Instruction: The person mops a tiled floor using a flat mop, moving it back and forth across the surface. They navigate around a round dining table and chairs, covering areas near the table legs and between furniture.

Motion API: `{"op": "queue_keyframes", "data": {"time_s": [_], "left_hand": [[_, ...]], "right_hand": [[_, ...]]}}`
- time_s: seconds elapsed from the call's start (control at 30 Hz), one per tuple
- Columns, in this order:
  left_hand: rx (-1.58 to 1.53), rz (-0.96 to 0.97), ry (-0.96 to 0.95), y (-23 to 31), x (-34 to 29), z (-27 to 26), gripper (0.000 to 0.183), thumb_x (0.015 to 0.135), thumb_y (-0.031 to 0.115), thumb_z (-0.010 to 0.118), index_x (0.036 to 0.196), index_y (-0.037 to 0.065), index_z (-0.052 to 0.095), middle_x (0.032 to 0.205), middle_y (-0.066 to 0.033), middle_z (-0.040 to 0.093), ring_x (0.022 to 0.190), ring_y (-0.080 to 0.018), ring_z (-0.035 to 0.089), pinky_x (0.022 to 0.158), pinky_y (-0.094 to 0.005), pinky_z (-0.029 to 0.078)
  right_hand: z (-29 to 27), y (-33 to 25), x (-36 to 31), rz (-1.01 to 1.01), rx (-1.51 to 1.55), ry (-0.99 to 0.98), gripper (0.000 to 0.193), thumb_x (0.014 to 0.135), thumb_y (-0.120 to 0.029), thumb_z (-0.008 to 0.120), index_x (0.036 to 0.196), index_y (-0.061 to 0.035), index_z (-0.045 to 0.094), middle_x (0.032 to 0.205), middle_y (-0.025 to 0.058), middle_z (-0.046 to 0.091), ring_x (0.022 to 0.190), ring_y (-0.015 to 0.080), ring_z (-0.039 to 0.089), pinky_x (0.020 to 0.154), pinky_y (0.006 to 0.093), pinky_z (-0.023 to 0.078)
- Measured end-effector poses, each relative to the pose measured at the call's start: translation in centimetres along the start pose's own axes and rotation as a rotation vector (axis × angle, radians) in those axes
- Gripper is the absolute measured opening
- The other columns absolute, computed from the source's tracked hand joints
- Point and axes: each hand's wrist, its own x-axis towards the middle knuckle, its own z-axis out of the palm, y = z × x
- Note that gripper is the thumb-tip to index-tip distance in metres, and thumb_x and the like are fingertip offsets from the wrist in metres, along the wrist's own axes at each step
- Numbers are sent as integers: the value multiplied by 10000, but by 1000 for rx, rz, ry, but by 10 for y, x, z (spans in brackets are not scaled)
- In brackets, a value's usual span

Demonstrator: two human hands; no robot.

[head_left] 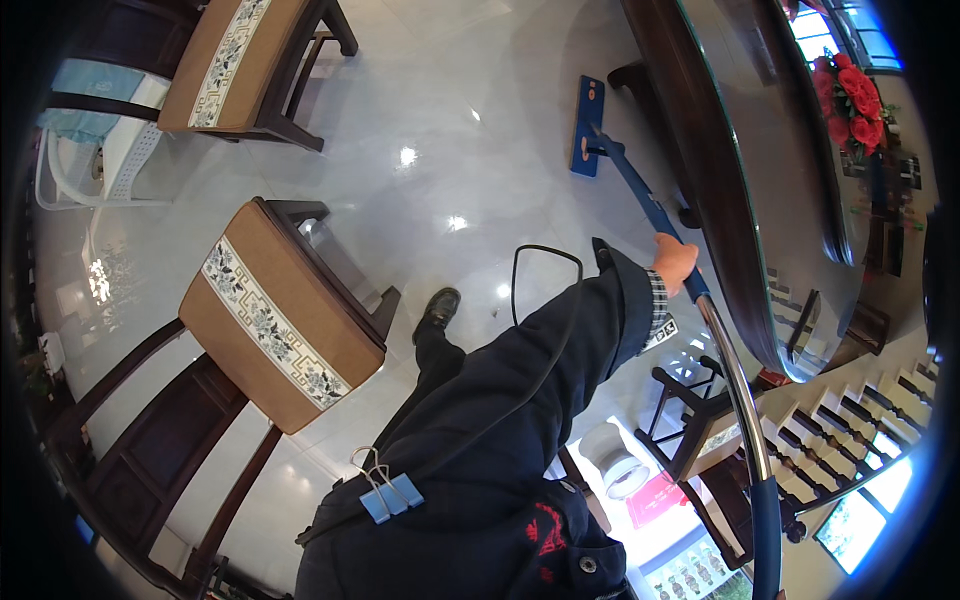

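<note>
My left hand (675, 263) is closed around the handle of a flat mop (650, 205), where the blue lower section meets a silvery tube. From there the pole runs down toward the lower right edge. The mop's blue rectangular head (587, 128) lies on the shiny pale floor, beside a dark table leg. My left arm, in a dark sleeve (540, 350) with a checked cuff, reaches across my body. My right hand is outside the picture. A black cord (515, 290) loops over the sleeve, and a blue binder clip (391, 497) grips my jacket.
A dark wooden table (700, 130) with a glass top stands close on the right, red flowers (853, 100) on it. Two cushioned chairs (280, 320) stand on the left, near a white plastic seat (120, 160). Another chair (700, 440) and a stair railing (830, 440) lie lower right.
</note>
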Motion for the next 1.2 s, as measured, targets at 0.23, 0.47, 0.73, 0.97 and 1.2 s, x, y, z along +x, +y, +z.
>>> {"op": "queue_keyframes", "data": {"time_s": [0.23,0.47,0.73,0.97,1.2], "left_hand": [[19,157,38,44,14,-23,357,755,28,472,1037,-89,285,791,-216,478,527,-267,535,449,-388,460],[-24,239,84,111,12,-99,233,781,45,518,935,1,349,735,-131,465,585,-229,533,503,-386,496],[363,304,425,82,-8,-136,366,775,11,454,1048,-12,212,794,-168,441,544,-217,505,433,-371,460],[340,246,245,-29,-43,-72,544,798,72,469,1186,-40,105,695,-142,490,506,-215,511,446,-354,452],[714,133,235,-149,-69,-2,609,786,129,479,1240,-77,129,891,-292,556,808,-382,589,677,-413,478]], "right_hand": [[28,-10,4,47,137,56,192,753,-126,630,920,-39,591,836,195,607,588,272,576,462,344,431],[84,-26,4,121,397,98,236,729,24,614,959,-16,580,891,194,606,680,323,596,527,374,467],[168,-61,-49,679,862,130,353,673,-73,662,1011,5,594,705,123,620,592,214,593,576,281,458],[148,-53,-159,874,783,-66,274,768,-72,624,1010,51,588,820,162,628,706,241,600,632,322,469],[84,-44,-216,472,260,-155,239,695,-177,699,898,-73,629,762,131,618,525,217,571,427,294,409]]}}
